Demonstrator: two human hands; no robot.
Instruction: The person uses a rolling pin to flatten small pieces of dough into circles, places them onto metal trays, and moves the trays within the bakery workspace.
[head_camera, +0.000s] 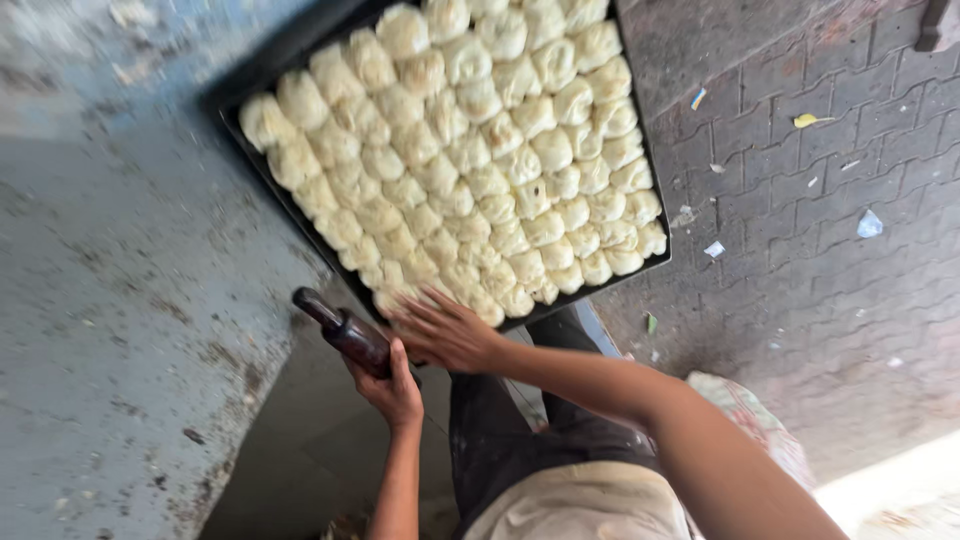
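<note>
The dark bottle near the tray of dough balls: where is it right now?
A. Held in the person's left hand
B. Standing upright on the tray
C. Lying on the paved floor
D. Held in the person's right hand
A. The dark bottle is gripped in the left hand, tilted toward the tray, while the right hand lies spread over the dough balls at the tray's near corner.

Pale cream dough balls (470, 150) fill a black tray (262, 165); dark brown bottle (345, 330).
</note>
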